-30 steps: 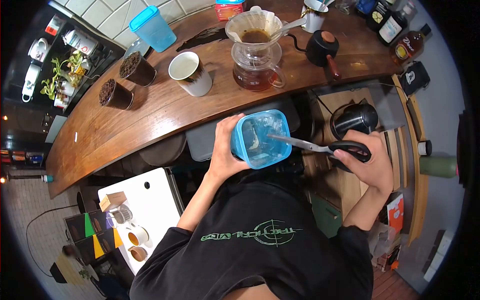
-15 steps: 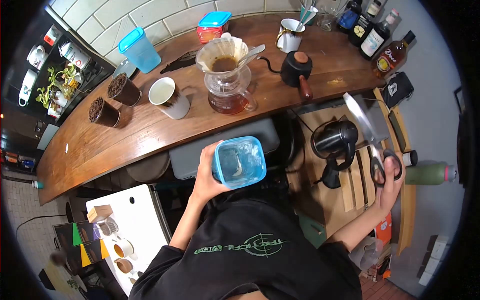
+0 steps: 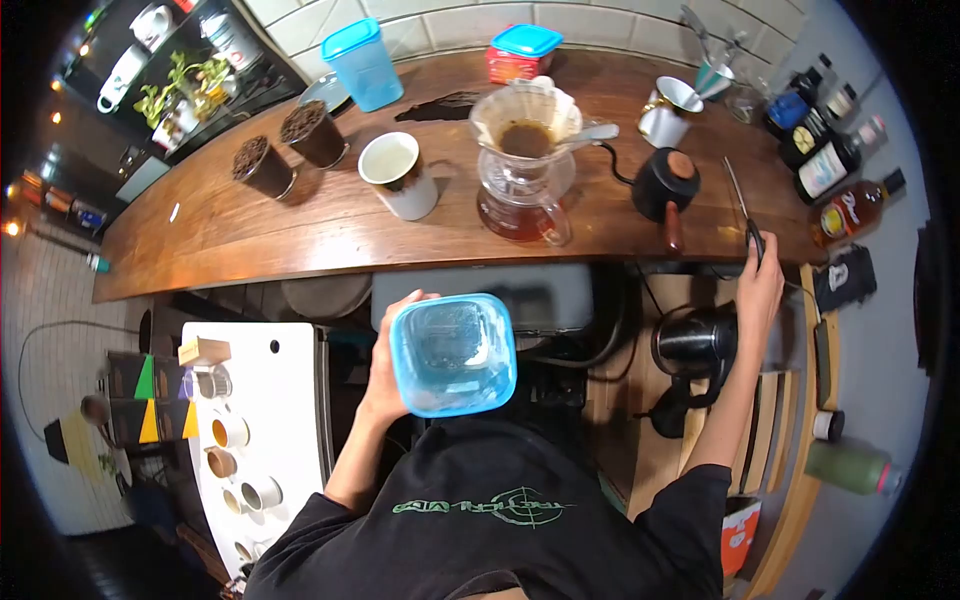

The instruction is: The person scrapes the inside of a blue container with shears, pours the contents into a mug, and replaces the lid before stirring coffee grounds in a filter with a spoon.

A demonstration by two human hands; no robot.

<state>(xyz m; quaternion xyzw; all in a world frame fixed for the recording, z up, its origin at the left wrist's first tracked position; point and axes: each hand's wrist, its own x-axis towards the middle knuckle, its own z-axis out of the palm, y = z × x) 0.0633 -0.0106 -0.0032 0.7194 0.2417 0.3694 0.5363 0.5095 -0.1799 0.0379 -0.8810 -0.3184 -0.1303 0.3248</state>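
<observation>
My left hand (image 3: 383,365) grips the side of a translucent blue plastic container (image 3: 438,388), whose top faces the camera; whitish residue clings inside. My right hand (image 3: 762,285) is closed round the black handles of a pair of scissors (image 3: 739,190), blades pointing away over the counter's right end. Left of the scissors stands a black gooseneck kettle (image 3: 665,187) with a wooden knob and handle. A dripper with a paper filter (image 3: 500,112) and wet coffee sits on a glass server (image 3: 522,212) of brown liquid, a spoon (image 3: 590,135) resting in it.
On the wooden counter (image 3: 290,245) are two dark cups of grounds (image 3: 288,150), a white-and-brown mug (image 3: 405,185), a lidded blue container (image 3: 365,75) and several bottles (image 3: 828,165). Below right stands an electric kettle (image 3: 690,340). A white table (image 3: 285,400) with cups is at left.
My right hand has carried the scissors up from beside the lower shelf to the counter's right end. The blue container has shifted slightly left and down with my left hand. The view has shifted.
</observation>
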